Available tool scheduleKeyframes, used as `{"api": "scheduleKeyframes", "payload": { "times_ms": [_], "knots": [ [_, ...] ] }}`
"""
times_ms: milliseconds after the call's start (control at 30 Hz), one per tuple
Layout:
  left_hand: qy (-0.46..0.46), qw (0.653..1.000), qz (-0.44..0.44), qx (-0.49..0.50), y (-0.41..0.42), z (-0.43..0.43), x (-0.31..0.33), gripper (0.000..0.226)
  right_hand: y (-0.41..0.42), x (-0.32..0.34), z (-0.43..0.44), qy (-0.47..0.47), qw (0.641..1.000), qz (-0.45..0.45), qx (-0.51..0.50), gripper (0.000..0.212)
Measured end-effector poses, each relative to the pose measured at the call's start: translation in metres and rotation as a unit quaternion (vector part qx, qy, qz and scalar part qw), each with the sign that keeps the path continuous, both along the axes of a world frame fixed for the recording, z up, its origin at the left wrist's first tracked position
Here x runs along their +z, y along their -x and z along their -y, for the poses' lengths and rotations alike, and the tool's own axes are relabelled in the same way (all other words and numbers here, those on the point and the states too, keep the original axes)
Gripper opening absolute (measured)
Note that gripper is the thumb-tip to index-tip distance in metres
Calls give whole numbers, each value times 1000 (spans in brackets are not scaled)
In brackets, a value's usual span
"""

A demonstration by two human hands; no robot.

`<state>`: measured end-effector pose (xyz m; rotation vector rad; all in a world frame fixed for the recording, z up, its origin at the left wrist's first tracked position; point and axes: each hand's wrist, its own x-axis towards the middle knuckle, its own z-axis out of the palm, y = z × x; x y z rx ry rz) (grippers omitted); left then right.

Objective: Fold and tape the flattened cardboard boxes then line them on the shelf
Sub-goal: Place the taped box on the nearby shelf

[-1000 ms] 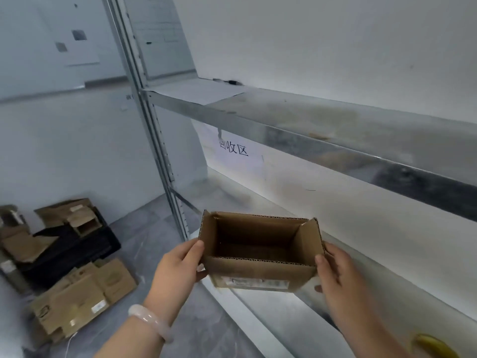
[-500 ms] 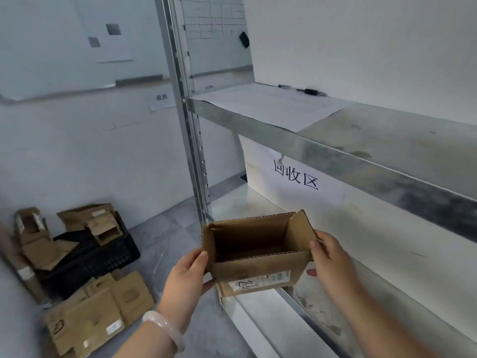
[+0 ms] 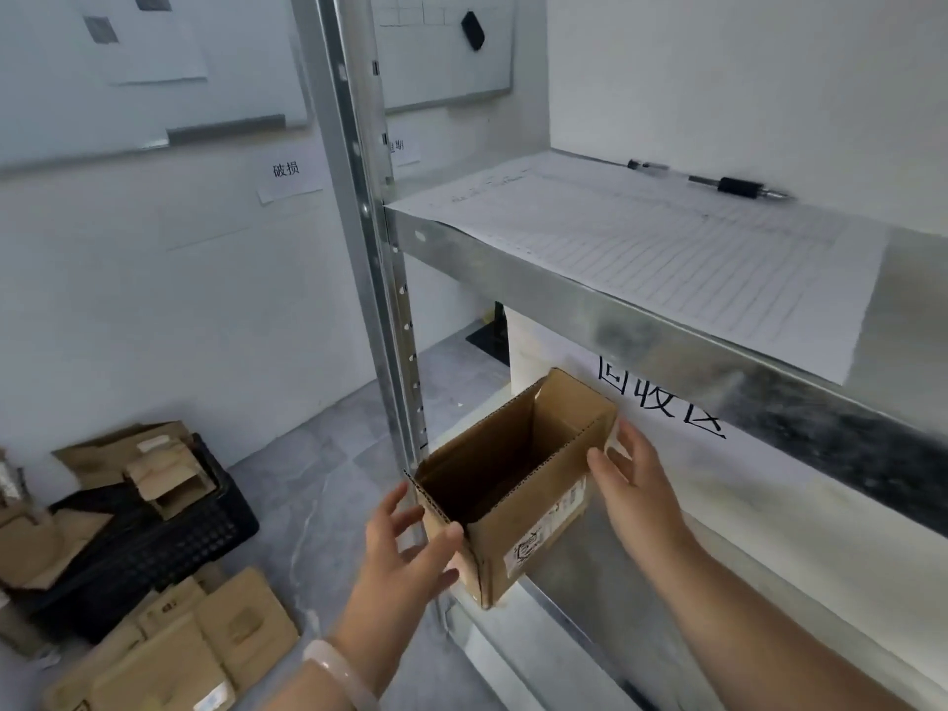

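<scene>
The left hand (image 3: 405,546) is pressing spread, nearly straight fingers on the near end of the open cardboard box (image 3: 518,484). The right hand (image 3: 633,477) is laying flat fingers on its far end. The box is hanging over the lower shelf's (image 3: 615,561) front edge. Its bottom is hidden.

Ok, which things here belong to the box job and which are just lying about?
Job: the open cardboard box, the left hand and right hand on it, the lower shelf, the flattened boxes on the floor.
Lying about: the pen, the lined sheet, the black crate.
</scene>
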<state>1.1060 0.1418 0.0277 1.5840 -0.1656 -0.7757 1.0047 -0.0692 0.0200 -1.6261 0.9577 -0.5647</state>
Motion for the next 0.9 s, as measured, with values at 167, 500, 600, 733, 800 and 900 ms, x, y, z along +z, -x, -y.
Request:
{"api": "scheduleKeyframes", "payload": {
  "times_ms": [167,500,600,733,800,900],
  "knots": [
    [-1,989,66,-135,-37,-2,-4,110,1,-29,-40,-123,990,14,-60,22],
    [13,968,138,-208,-97,3,3,68,-65,-44,-66,-62,994,-81,31,54],
    [-49,950,247,-185,-106,0,6,79,-48,-33,-73,27,991,-134,5,54],
    [14,851,480,-212,-86,3,27,68,19,0,-95,145,963,-223,-49,60],
    [93,779,561,-264,-55,17,36,63,58,18,-109,229,929,-280,-78,66],
    [140,706,594,-360,4,50,40,67,117,33,-126,317,890,-298,-137,74]
  ]
}}
